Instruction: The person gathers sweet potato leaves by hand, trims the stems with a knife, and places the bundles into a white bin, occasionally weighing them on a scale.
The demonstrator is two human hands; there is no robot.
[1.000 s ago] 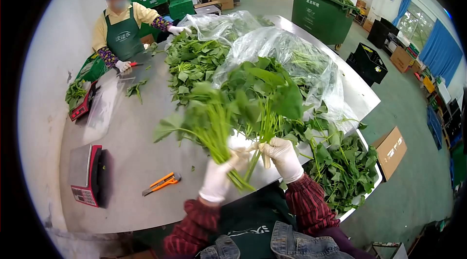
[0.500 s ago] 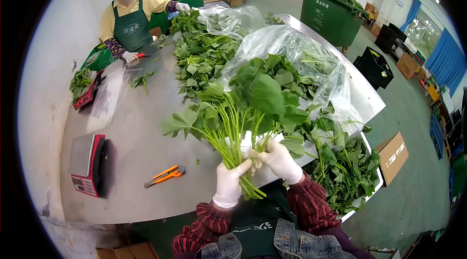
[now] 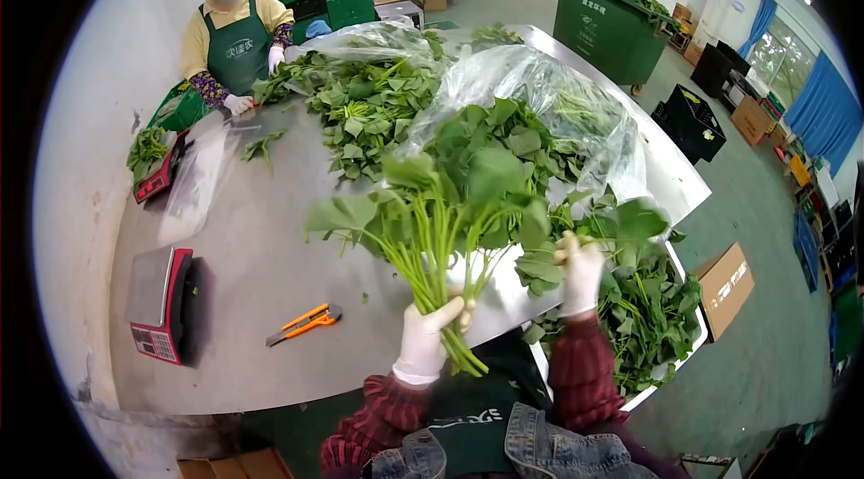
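My left hand (image 3: 425,339), in a white glove, is closed round the lower stems of a bunch of leafy greens (image 3: 427,236), whose leaves fan out upward over the metal table. My right hand (image 3: 580,276), also gloved, is raised to the right of the bunch, above the edge of a white bin (image 3: 693,317) of greens. Its fingers are pinched on a leafy stem (image 3: 630,225) with a blurred leaf at its right. Behind the bunch lies a heap of greens (image 3: 378,105), partly under clear plastic (image 3: 504,74).
An orange cutter (image 3: 306,324) and a red scale (image 3: 162,303) lie on the metal table (image 3: 243,254). A co-worker (image 3: 238,38) stands at the far left with both hands by the greens. A cardboard box (image 3: 725,290) is right of the bin.
My right hand has moved right, away from the bunch, and now holds a leafy stem. My left hand keeps its hold. The co-worker's raised hand has come down and left, and greens have shifted toward them.
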